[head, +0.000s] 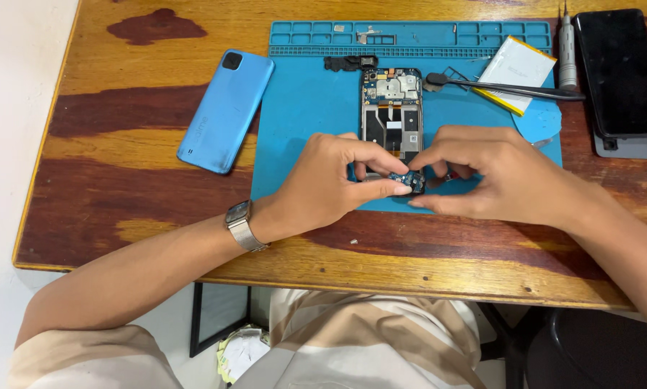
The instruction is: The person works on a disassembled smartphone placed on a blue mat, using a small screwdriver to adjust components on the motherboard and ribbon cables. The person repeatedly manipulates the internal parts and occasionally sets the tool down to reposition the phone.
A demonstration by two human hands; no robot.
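Head view: an opened phone, a flat rectangle of bare metal and circuitry, lies on a matte blue mat. Its long axis runs away from the person, camera end farthest. At its near end the left hand and right hand meet, fingertips pinching a small dark board between them. A glossy blue back cover rests tilted on the varnished wooden table left of the mat. Black tweezers, a white battery, a screwdriver and a black screen lie to the right.
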